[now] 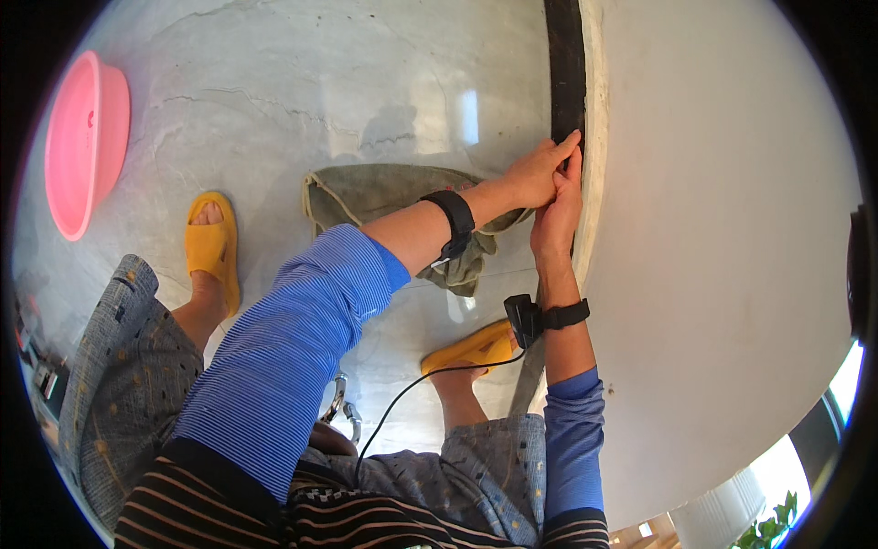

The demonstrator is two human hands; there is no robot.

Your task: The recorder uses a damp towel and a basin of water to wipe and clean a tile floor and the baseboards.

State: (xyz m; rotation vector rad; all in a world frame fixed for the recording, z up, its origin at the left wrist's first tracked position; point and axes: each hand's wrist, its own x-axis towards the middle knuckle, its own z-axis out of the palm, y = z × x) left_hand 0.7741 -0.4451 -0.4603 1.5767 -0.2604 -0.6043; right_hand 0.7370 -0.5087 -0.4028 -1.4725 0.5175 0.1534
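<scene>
Both hands meet at the black baseboard (566, 75) along the foot of the white wall (713, 226). My left hand (536, 173) reaches across from the left, fingers pointing at the board's pale upper edge (595, 103). Touching it from below, my right hand (559, 216) has its fingers extended against the same strip. The hands overlap, so whether anything small is between the fingers is hidden. Beneath my left forearm, a grey-green cloth (384, 189) with cream piping and red marks lies crumpled on the floor.
A pink plastic basin (110, 137) stands far left on the grey marbled floor (274, 110). My feet wear yellow slippers (206, 237). Under me are bent chrome tubes (336, 398), perhaps a stool's legs. A black cable (418, 381) runs from the right wrist device (523, 321).
</scene>
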